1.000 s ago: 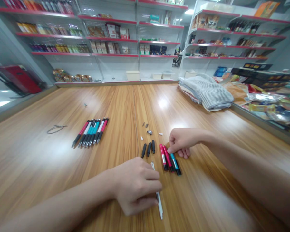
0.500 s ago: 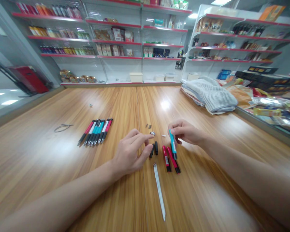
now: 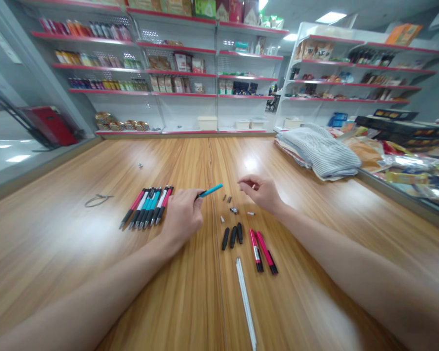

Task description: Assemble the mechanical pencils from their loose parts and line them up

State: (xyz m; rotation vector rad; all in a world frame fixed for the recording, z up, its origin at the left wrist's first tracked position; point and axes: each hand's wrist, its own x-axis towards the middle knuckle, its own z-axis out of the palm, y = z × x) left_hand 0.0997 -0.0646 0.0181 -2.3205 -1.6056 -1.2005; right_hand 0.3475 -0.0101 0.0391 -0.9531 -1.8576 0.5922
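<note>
My left hand (image 3: 185, 214) is closed round one end of a blue pen barrel (image 3: 212, 190), which points up to the right. My right hand (image 3: 259, 191) hovers to the right of it, thumb and fingers drawn together; anything between the tips is too small to make out. Below lie three black pen grips (image 3: 233, 237), two red pen barrels (image 3: 265, 251) and a bundle of white refills (image 3: 246, 302). Small metal tips (image 3: 234, 210), tiny dark springs (image 3: 229, 199) and white bits (image 3: 222, 219) are on the table between the hands.
Several assembled pens (image 3: 148, 207) lie in a row left of my left hand. A loose thin band (image 3: 98, 200) and a small metal piece (image 3: 140, 165) are farther left. Folded cloths (image 3: 318, 151) sit at the back right, and stocked shelves (image 3: 183, 73) stand behind the table (image 3: 161, 302).
The blue barrel has passed from my right hand to my left, which has moved left and up. My right hand has shifted left and upward. Three grips now show, where two were visible.
</note>
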